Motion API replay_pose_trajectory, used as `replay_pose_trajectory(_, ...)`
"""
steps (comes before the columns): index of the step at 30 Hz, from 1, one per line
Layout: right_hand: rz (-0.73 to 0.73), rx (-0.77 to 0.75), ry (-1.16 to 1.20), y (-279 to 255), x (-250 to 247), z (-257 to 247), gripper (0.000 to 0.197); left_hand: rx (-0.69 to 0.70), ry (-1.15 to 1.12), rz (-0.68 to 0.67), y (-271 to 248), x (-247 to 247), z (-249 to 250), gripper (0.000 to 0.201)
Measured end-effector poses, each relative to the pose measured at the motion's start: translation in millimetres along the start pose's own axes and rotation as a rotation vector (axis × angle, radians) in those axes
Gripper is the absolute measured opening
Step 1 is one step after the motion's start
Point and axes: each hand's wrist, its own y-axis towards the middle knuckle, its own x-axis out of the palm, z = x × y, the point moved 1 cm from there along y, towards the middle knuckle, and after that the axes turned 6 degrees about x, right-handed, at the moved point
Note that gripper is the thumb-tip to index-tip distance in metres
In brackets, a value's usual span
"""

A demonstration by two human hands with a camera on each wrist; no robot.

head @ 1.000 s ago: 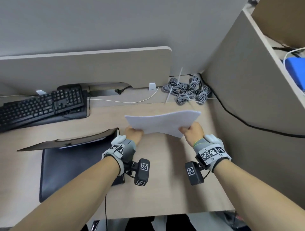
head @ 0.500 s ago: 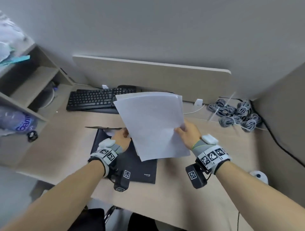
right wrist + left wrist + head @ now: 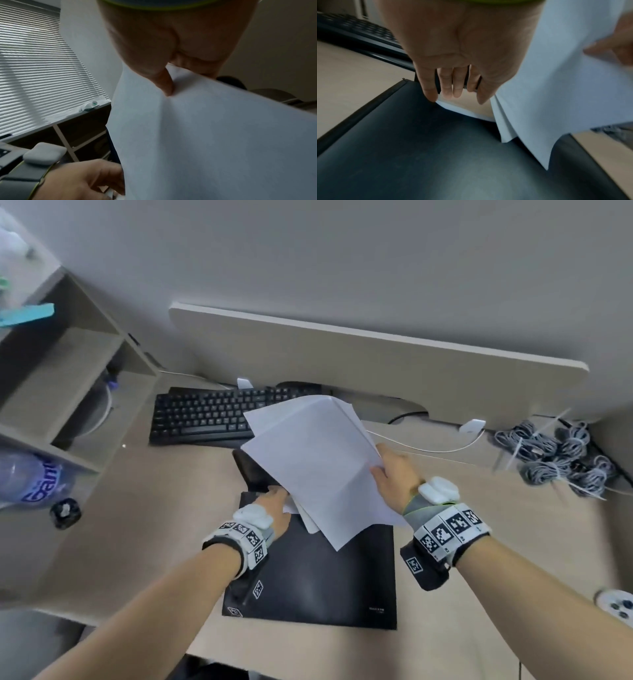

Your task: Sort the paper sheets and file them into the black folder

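Note:
A fanned stack of white paper sheets (image 3: 318, 467) hangs tilted above the far half of the black folder (image 3: 325, 583), which lies flat on the desk. My right hand (image 3: 390, 474) pinches the stack's right edge, with the thumb pressed on top (image 3: 168, 89). At the stack's lower-left corner my left hand (image 3: 275, 501) points down over the folder's far edge. In the left wrist view its thumb and fingers (image 3: 447, 88) sit on either side of a white sheet corner (image 3: 465, 112). A raised black flap (image 3: 253, 474) stands behind that hand.
A black keyboard (image 3: 205, 416) lies behind the folder under a raised desk panel (image 3: 376, 364). Coiled grey cables (image 3: 555, 460) fill the back right corner. At the left stand a shelf unit (image 3: 51, 378) and a water bottle (image 3: 27, 481). A white device (image 3: 616, 606) sits near the right edge.
The sheets went from flat at mid-desk to tilted up over the black folder and have now fanned apart. My left hand dropped toward the folder's far edge. The view swung left.

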Motion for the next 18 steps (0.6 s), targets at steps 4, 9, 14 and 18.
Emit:
replay_pose_trajectory(4, -0.025, 0.065, -0.024, 12, 5, -8, 0.019, 0.131, 0.197, -0.091, 16, 14, -6, 0.058)
replay_pose_trajectory(9, 0.026, 0.076, -0.043, 16, -6, -15, 0.023, 0.224, 0.335, -0.02, 21, 17, -6, 0.072)
replay_pose_trajectory(14, 0.128, 0.103, 0.01, 12, -33, -23, 0.009, 0.292, 0.459, 0.087, 8, 1, 8, 0.066)
replay_pose_trajectory(18, 0.225, 0.039, 0.091, -6, -63, -31, 0.013, 0.339, 0.564, 0.219, -13, -19, 20, 0.062)
